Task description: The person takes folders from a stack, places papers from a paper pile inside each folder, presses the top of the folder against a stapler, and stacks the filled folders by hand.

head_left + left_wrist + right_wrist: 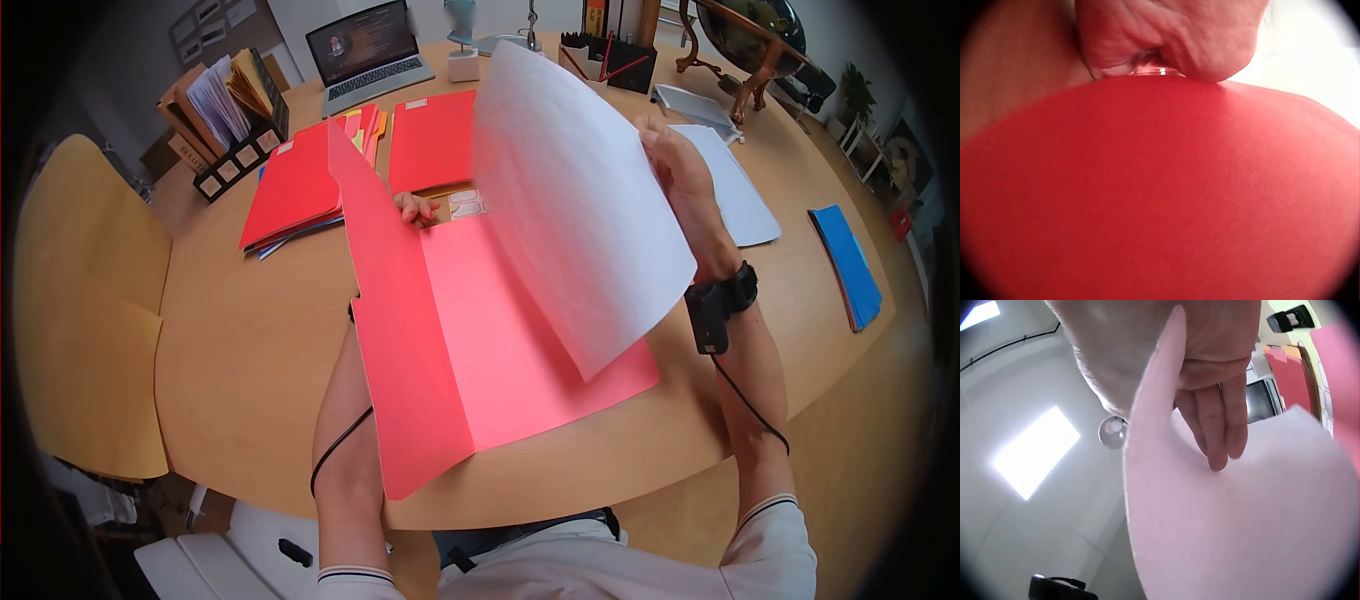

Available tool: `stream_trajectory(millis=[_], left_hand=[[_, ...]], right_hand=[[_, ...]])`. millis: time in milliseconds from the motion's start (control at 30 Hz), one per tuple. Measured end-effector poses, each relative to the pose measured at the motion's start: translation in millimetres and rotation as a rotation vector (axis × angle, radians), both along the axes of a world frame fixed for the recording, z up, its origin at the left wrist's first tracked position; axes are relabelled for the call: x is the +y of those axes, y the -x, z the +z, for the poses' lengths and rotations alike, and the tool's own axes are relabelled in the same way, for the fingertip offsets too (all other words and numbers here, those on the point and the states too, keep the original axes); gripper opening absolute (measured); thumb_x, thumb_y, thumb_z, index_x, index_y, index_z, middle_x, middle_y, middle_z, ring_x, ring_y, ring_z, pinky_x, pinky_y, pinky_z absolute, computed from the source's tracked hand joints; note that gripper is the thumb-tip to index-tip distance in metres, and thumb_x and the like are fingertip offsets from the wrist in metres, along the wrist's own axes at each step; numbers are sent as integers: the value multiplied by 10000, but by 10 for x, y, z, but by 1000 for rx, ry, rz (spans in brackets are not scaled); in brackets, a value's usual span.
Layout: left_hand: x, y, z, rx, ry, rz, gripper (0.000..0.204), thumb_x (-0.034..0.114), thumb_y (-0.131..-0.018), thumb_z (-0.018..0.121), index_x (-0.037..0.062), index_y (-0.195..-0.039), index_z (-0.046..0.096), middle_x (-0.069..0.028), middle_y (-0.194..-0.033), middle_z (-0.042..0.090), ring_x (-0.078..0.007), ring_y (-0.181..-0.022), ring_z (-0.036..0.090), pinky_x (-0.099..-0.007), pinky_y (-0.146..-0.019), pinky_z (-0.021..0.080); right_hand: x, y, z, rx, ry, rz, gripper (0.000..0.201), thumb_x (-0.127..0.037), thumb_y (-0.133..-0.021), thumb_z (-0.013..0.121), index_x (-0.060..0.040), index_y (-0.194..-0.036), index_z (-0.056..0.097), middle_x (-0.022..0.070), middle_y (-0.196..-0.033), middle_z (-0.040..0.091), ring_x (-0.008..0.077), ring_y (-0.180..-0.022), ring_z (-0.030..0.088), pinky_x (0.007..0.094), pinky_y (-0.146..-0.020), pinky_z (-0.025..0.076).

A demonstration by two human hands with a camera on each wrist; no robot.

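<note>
An open red folder (400, 330) is tilted up in front of me, its left flap raised over my left forearm. At the top of its fold, my left hand (415, 208) grips the folder with curled fingers. The left wrist view shows that hand (1172, 37) bent at the edge of the red cover (1160, 187). A large white paper (580, 190) stands bowed above the folder's inside. My right hand (688, 180) holds it by its right side, thumb and fingers on opposite faces. The right wrist view shows the fingers (1212, 425) against the curved paper (1229, 531).
Red folders with papers (295, 195) lie at the left, another red folder (430, 145) behind. A card with white labels (466, 205) lies by my left hand. Further off stand a laptop (370, 60) and file rack (240, 165). White sheets (740, 200) and a blue folder (848, 268) lie right.
</note>
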State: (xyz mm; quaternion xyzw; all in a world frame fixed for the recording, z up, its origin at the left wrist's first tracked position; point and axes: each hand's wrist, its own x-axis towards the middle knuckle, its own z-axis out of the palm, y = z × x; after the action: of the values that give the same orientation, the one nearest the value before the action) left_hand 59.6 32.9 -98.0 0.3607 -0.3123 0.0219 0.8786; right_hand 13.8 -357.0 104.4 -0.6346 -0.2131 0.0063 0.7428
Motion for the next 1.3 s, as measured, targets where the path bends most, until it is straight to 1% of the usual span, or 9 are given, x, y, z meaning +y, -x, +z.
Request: stream_trajectory(millis=[300, 467, 667, 767, 833, 933, 1067, 1167, 1300], left_hand=[[281, -25, -53, 15, -81, -150, 265, 248, -1027, 562, 87, -816, 558, -51, -883, 593, -186, -1018, 573, -333, -1062, 425], [278, 4, -56, 94, -77, -270, 267, 248, -1022, 569, 87, -810, 551, -55, -890, 592, -187, -1018, 566, -333, -1050, 429], [322, -44, -131, 180, -73, -412, 269, 249, -1016, 578, 88, -804, 541, -61, -898, 590, -188, -1019, 557, -332, -1036, 434], [199, 46, -6, 210, -74, -461, 270, 249, -1014, 581, 88, -801, 538, -62, -901, 589, -189, -1019, 554, -332, -1031, 435], [-84, 270, 230, -20, -38, 83, 341, 315, -1018, 574, 93, -773, 492, -65, -914, 568, -185, -978, 517, -323, -980, 443], [-245, 347, 287, 43, -176, 466, 423, 400, -1028, 539, 98, -748, 447, -56, -915, 555, -176, -959, 481, -315, -919, 438], [-119, 284, 273, 0, -278, 342, 520, 494, -1059, 474, 82, -741, 461, -62, -872, 558, -182, -888, 505, -305, -857, 443], [-438, 553, 763, 450, -450, 635, 596, 495, -1082, 413, 82, -653, 425, -103, -823, 589, -197, -853, 546, -311, -784, 455], [-576, 598, 883, 454, -670, 826, 708, 645, -1050, 358, 63, -671, 496, -65, -748, 575, -158, -692, 514, -304, -683, 438]], right_hand=[[-114, -251, -654, 297, 74, 265, 164, -97, -849, 473, -34, -698, 489, -14, -702, 438, 77, -631, 386, 229, -580, 324], [-77, -208, -659, 589, 61, 426, 357, -292, -979, 591, -144, -664, 513, -100, -659, 422, 56, -533, 355, 261, -497, 274], [119, -74, -630, 445, 361, 113, 289, -148, -854, 763, -119, -654, 557, -59, -625, 490, 55, -536, 408, 258, -493, 270], [-51, -150, -585, 433, 507, 201, 291, -206, -851, 780, -68, -632, 647, -26, -558, 526, 63, -470, 422, 250, -448, 282], [-170, -183, -535, 396, 569, 276, 309, -200, -834, 787, -66, -593, 647, -18, -522, 516, 67, -444, 414, 256, -434, 267], [-224, -192, -462, 354, 703, 376, 333, -184, -808, 793, -60, -535, 648, -3, -470, 506, 76, -406, 403, 265, -412, 246], [-217, -188, -517, 302, 837, 460, 327, -178, -792, 779, -44, -521, 653, 7, -464, 517, 80, -400, 399, 268, -406, 239], [-191, -135, -474, 342, 857, 421, 321, -208, -767, 769, -29, -550, 615, 23, -502, 518, 95, -437, 414, 287, -438, 292], [-167, -66, -446, 333, 848, 382, 320, -201, -783, 752, -29, -531, 656, 8, -465, 522, 68, -407, 389, 265, -417, 253]])
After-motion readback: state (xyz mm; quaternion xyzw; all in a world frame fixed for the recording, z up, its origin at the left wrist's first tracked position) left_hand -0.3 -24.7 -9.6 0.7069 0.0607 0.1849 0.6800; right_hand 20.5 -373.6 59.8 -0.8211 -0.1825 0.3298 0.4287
